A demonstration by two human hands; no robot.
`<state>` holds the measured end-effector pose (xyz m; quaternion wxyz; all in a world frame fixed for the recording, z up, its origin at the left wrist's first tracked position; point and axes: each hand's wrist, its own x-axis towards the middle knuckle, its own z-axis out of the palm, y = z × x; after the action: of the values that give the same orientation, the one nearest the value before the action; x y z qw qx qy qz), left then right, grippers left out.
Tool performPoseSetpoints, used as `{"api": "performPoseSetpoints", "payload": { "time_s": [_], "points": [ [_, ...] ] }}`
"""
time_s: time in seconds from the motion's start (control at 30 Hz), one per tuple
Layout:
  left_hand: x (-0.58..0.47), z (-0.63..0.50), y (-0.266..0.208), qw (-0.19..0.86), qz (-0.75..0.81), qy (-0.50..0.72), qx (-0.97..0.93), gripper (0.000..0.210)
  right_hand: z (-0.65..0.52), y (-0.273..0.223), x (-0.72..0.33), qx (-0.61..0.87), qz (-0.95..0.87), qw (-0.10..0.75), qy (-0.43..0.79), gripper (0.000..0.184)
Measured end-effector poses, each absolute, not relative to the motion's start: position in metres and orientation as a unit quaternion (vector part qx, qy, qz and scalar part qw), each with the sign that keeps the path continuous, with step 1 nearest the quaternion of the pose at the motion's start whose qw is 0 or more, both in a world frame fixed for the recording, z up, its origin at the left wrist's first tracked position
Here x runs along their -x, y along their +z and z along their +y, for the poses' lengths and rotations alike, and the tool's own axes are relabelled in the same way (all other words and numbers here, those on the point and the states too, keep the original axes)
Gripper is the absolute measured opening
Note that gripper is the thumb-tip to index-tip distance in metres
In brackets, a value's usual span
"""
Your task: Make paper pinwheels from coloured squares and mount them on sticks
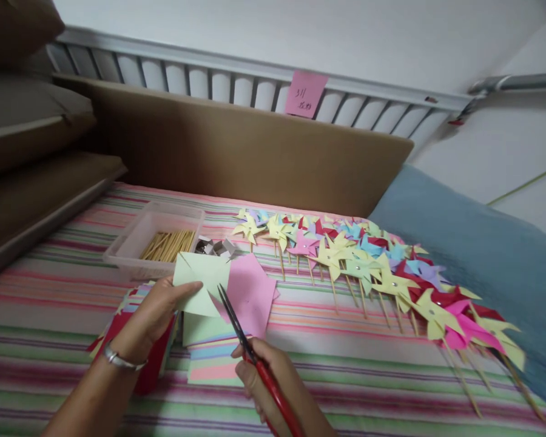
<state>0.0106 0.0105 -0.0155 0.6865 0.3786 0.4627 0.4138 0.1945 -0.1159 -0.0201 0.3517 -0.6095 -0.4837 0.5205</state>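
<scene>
Cutting well, I think, means stopping each slit short of the middle. My left hand [158,308] pinches the left side of the green square [209,276], beside the pink paper [253,292]; my right hand [287,375] curls tight round the red scissors [249,350]. I can't tell if they touch the square.

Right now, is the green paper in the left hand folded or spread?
Spread: the left hand holds the paper by one side, and its broad, flat face shows.

soft light leaves the cardboard panel [255,152] shadowed at left, outer edges blurred.
</scene>
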Motion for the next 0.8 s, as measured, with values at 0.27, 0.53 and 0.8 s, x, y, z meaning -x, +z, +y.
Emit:
{"api": "performPoseSetpoints", "payload": {
  "time_s": [0.27, 0.53, 0.8],
  "points": [
    [-0.007, 0.016, -0.018, 0.712, 0.435, 0.386, -0.394, 0.029, -0.120, -0.017, -0.195, 0.628, -0.441, 0.302, 0.566, 0.014],
    [-0.003, 0.018, -0.017, 0.737, 0.419, 0.362, -0.388, 0.028, -0.113, -0.015, -0.193, 0.635, -0.464, 0.304, 0.538, 0.010],
    [-0.003, 0.015, -0.014, 0.740, 0.394, 0.368, -0.402, 0.032, -0.112, -0.024, -0.185, 0.632, -0.473, 0.275, 0.548, 0.015]
  ]
}}
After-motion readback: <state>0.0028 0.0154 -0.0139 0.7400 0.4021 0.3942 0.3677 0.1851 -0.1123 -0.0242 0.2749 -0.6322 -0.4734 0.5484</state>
